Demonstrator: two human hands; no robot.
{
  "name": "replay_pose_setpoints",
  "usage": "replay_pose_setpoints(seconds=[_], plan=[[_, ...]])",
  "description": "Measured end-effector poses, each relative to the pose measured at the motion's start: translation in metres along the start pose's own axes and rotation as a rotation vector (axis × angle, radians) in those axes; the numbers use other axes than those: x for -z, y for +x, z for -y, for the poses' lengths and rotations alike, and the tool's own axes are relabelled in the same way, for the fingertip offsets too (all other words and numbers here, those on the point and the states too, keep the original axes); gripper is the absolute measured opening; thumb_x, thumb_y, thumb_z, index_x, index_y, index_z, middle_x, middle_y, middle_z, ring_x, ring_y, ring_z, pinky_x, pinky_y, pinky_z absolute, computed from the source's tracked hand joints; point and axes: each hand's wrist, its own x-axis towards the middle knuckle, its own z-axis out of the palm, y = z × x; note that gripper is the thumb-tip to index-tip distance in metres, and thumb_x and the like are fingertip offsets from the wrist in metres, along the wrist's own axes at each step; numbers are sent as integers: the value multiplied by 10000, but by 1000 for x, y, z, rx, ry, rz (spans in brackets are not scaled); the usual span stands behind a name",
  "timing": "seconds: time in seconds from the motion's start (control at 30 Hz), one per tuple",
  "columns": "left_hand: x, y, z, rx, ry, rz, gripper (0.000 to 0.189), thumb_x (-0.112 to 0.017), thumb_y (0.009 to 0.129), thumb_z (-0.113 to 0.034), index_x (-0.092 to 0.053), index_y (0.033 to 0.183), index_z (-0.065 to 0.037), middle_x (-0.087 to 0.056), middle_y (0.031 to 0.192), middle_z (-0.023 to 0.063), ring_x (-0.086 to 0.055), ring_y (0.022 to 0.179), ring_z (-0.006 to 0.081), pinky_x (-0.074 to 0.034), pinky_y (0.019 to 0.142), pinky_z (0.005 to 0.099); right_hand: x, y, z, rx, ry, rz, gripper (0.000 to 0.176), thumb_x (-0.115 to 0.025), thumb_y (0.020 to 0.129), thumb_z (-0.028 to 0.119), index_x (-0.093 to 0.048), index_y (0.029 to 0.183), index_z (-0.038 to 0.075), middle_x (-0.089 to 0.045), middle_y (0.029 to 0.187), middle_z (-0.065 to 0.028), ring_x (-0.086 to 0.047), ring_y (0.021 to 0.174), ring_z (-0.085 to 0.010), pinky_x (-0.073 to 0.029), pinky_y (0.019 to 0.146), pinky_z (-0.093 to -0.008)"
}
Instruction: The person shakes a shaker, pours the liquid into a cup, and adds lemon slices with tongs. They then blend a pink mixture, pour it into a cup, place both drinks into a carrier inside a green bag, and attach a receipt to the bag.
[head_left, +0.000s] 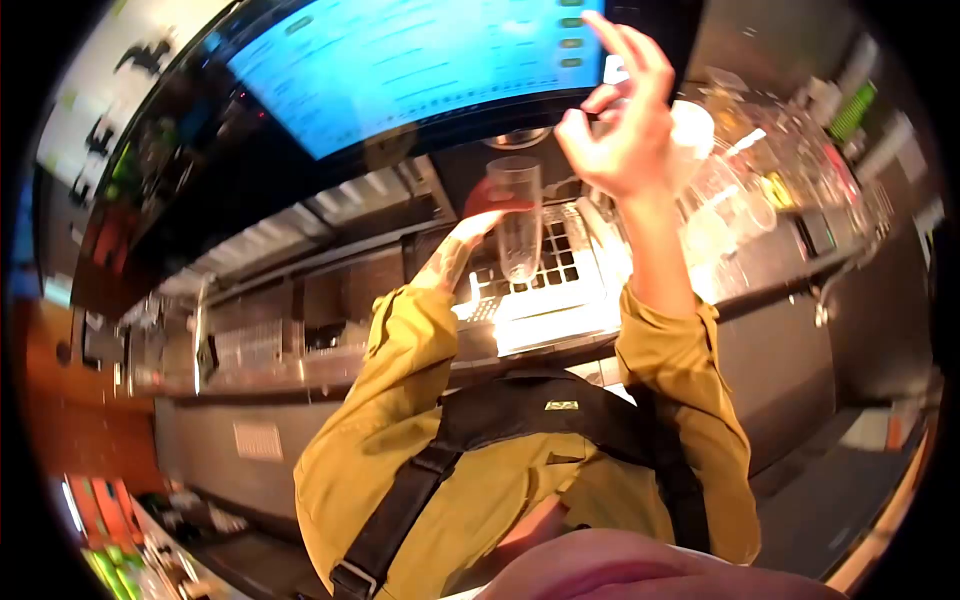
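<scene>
My left hand [483, 213] is closed around a tall clear glass [520, 235], which is in front of me over the counter. The glass looks see-through, with no drink showing in it. Higher up, my right hand [630, 130] is raised to a lit touchscreen [420, 65]. Its index finger stretches to the column of small buttons at the screen's right edge, and the fingertip overlaps them in this view. The other fingers are partly bent and apart, with nothing in them.
Below the glass lies a dark grid [558, 255] beside a brightly lit metal surface [560, 325]. Several clear cups and pitchers [735, 205] crowd the counter at right. A clear bin [250, 343] stands at left. The screen's dark frame overhangs the work area.
</scene>
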Motion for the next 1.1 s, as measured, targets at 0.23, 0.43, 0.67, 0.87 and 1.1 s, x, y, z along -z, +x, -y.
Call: replay_pose_setpoints(seconds=[0.23, 0.43, 0.67, 0.87, 1.1], plan=[[0, 57, 67, -313, 30, -151, 887, -956, 477, -323, -503, 1179, -26, -631, 1107, 131, -605, 1043, 222, -494, 919, 369, 1, -37, -9, 26, 259, -26, 681, -602, 598, 27, -365, 1233, -41, -611, 1234, -174, -583, 590, -109, -468, 564, -198], [-7, 32, 43, -307, 468, -337, 933, -912, 493, -497, -517, 1191, -19, -639, 1079, 104, -622, 998, 236, -500, 900, 342, 25, -89, -26, -48, 349, -23, 614, -565, 677, -74, -359, 1254, -62, -613, 1207, -221, -582, 610, -102, -462, 593, -181], [-22, 31, 51, -599, 440, -338, 809, -952, 521, -259, -487, 1143, -30, -646, 1052, 107, -627, 950, 194, -535, 848, 342, 78, -252, -60, -740, 54, 210, 278, -630, 760, 8, -584, 1033, 28, -709, 828, -60, -579, 578, -91, -463, 565, -223], [-28, 40, 111, -534, 271, -320, 805, -942, 548, -301, -496, 1164, -38, -629, 1114, 109, -614, 983, 177, -515, 863, 321, 122, -413, -50, -1041, -137, 409, 179, -681, 757, 146, -611, 870, 25, -650, 659, -81, -597, 534, -181, -468, 537, -321], [-16, 40, 102, -393, 83, -115, 803, -923, 585, -149, -447, 1224, -45, -543, 1265, 123, -536, 1146, 200, -478, 958, 373, 160, -565, -84, -1634, -208, 552, 132, -624, 776, 94, -618, 862, -5, -691, 771, -85, -662, 645, -163, -511, 588, -292]])
